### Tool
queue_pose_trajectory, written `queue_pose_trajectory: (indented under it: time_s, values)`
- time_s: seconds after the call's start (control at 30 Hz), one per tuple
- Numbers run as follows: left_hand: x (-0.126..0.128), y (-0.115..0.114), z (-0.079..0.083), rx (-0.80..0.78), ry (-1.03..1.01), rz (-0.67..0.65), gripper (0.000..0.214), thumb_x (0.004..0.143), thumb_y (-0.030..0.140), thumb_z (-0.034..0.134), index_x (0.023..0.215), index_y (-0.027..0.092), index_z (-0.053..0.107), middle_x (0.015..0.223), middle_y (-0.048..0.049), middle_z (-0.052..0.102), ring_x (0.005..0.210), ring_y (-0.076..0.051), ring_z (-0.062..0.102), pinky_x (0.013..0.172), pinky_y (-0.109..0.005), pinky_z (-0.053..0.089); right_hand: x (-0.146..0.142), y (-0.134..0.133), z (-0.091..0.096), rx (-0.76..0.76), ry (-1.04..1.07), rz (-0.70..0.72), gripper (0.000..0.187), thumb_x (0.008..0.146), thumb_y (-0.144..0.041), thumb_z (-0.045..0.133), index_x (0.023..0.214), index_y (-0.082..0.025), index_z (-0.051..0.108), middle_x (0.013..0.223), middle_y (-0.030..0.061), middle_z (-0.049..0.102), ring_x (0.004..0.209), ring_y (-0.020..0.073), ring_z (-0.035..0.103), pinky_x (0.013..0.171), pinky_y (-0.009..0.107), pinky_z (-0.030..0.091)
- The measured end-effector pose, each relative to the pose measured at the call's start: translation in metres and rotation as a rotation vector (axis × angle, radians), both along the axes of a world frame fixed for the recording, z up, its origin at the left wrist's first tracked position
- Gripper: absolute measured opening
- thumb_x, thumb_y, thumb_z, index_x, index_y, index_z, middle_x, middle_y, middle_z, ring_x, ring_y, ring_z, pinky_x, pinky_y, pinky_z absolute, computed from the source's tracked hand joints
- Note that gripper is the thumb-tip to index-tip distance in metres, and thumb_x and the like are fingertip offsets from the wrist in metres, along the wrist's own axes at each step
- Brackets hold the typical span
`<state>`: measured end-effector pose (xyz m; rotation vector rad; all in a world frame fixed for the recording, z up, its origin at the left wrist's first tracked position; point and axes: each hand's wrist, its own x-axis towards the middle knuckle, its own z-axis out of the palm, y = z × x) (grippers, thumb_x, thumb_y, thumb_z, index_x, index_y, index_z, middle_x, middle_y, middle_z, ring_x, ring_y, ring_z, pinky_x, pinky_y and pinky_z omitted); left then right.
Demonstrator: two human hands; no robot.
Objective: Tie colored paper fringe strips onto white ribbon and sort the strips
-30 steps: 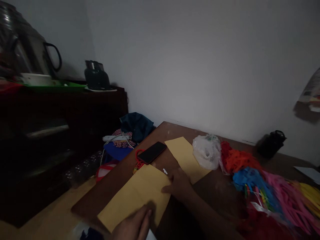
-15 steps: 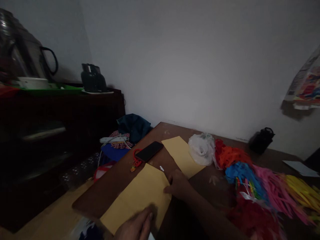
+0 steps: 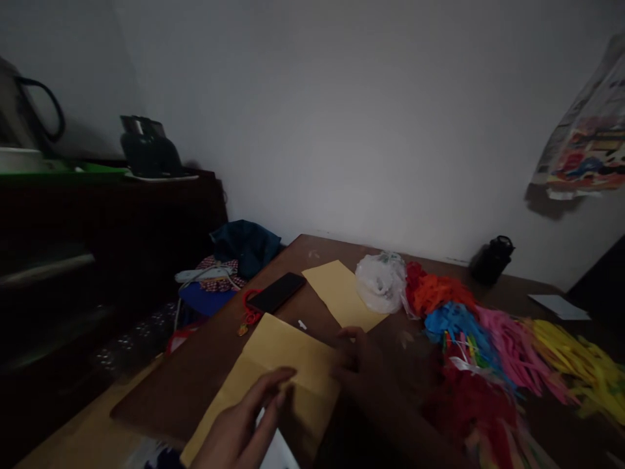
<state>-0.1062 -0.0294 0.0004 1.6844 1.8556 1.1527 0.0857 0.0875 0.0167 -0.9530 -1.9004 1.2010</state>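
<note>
A tan paper sheet with creases across it lies at the near left of the brown table. Over its lower part is my left hand, thumb and forefinger apart, with nothing seen gripped. A white piece shows beneath that thumb, partly cut off by the frame. My right hand is at the sheet's right edge, dark and a little blurred, its thumb and forefinger spread. Beyond it lies a second tan sheet.
A black phone and red cord lie at the table's left edge. A white plastic bag touches the far sheet. Colourful strip bundles spread across the right. A black object stands by the wall.
My right hand has loosened from the sheet's edge and its fingers have spread. My left thumb and forefinger have parted, and more of the white piece shows. The view has shifted right.
</note>
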Motion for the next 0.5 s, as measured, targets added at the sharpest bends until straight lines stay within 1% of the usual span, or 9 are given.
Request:
queue_pose_trajectory:
  time_s: [0.07, 0.13, 0.17, 0.2, 0.27, 0.3, 0.33, 0.4, 0.5]
  values:
    - [0.005, 0.009, 0.011, 0.003, 0.048, -0.015, 0.045, 0.093, 0.044, 0.044, 0.135, 0.027, 0.047, 0.082, 0.0027, 0.071, 0.071, -0.016, 0.069, 0.065, -0.019, 0.052, 0.002, -0.006, 0.008, 0.058, -0.025, -0.007, 0.043, 0.067, -0.005, 0.058, 0.106, -0.023, 0.054, 0.063, -0.0079, 0.056, 0.061, 0.0142, 0.056, 0.058, 0.023, 0.04]
    - [0.012, 0.019, 0.021, 0.007, 0.068, -0.04, 0.051, 0.093, 0.043, 0.041, 0.141, 0.024, 0.038, 0.07, 0.005, 0.066, 0.057, -0.015, 0.064, 0.056, -0.02, 0.049, 0.003, -0.01, 0.014, 0.089, -0.043, -0.009, 0.044, 0.067, -0.004, 0.057, 0.107, -0.022, 0.056, 0.068, -0.0055, 0.062, 0.066, 0.0152, 0.06, 0.062, 0.024, 0.044]
    - [0.015, 0.025, 0.025, 0.0, 0.07, -0.054, 0.049, 0.093, 0.042, 0.039, 0.138, 0.023, 0.041, 0.069, 0.0049, 0.065, 0.058, -0.015, 0.064, 0.057, -0.02, 0.048, 0.003, -0.012, 0.015, 0.092, -0.06, -0.018, 0.045, 0.067, -0.005, 0.057, 0.109, -0.022, 0.058, 0.071, -0.0042, 0.065, 0.068, 0.0158, 0.062, 0.062, 0.024, 0.045]
    - [0.017, 0.03, 0.028, -0.017, 0.075, -0.065, 0.042, 0.093, 0.04, 0.038, 0.129, 0.022, 0.049, 0.07, 0.0039, 0.065, 0.06, -0.016, 0.064, 0.059, -0.021, 0.047, 0.004, -0.012, 0.016, 0.088, -0.08, -0.031, 0.045, 0.067, -0.005, 0.058, 0.109, -0.022, 0.059, 0.074, -0.003, 0.067, 0.068, 0.0164, 0.063, 0.061, 0.024, 0.045]
    - [0.02, 0.04, 0.032, -0.063, 0.102, -0.076, 0.031, 0.093, 0.039, 0.036, 0.1, 0.021, 0.06, 0.069, 0.0016, 0.065, 0.064, -0.017, 0.065, 0.06, -0.023, 0.045, 0.006, -0.011, 0.015, 0.061, -0.099, -0.056, 0.042, 0.067, -0.008, 0.061, 0.107, -0.021, 0.063, 0.076, -0.0013, 0.07, 0.069, 0.0173, 0.065, 0.059, 0.024, 0.046]
    - [0.02, 0.044, 0.033, -0.082, 0.12, -0.071, 0.03, 0.093, 0.039, 0.035, 0.087, 0.022, 0.059, 0.067, 0.001, 0.064, 0.064, -0.018, 0.064, 0.059, -0.024, 0.043, 0.007, -0.01, 0.013, 0.052, -0.092, -0.064, 0.038, 0.068, -0.009, 0.062, 0.103, -0.021, 0.066, 0.077, -0.0011, 0.071, 0.069, 0.0174, 0.066, 0.058, 0.024, 0.047]
    - [0.02, 0.047, 0.033, -0.095, 0.136, -0.065, 0.031, 0.093, 0.04, 0.034, 0.079, 0.022, 0.056, 0.066, 0.0009, 0.063, 0.063, -0.018, 0.063, 0.058, -0.025, 0.042, 0.007, -0.008, 0.012, 0.048, -0.077, -0.066, 0.033, 0.069, -0.01, 0.063, 0.099, -0.021, 0.068, 0.077, -0.0008, 0.072, 0.07, 0.0174, 0.066, 0.059, 0.024, 0.048]
    - [0.02, 0.052, 0.034, -0.103, 0.15, -0.056, 0.032, 0.093, 0.041, 0.035, 0.074, 0.023, 0.053, 0.064, 0.0014, 0.061, 0.062, -0.019, 0.062, 0.058, -0.026, 0.04, 0.009, -0.005, 0.01, 0.055, -0.04, -0.069, 0.025, 0.071, -0.012, 0.066, 0.093, -0.021, 0.072, 0.081, -0.0001, 0.074, 0.073, 0.0176, 0.068, 0.063, 0.024, 0.05]
    - [0.021, 0.055, 0.036, -0.117, 0.116, -0.073, 0.03, 0.093, 0.042, 0.036, 0.077, 0.023, 0.054, 0.067, 0.0011, 0.064, 0.065, -0.019, 0.063, 0.061, -0.026, 0.041, 0.01, -0.001, 0.008, 0.058, -0.011, -0.077, 0.016, 0.078, -0.018, 0.066, 0.09, -0.023, 0.076, 0.086, 0.0014, 0.076, 0.077, 0.0185, 0.069, 0.068, 0.026, 0.051]
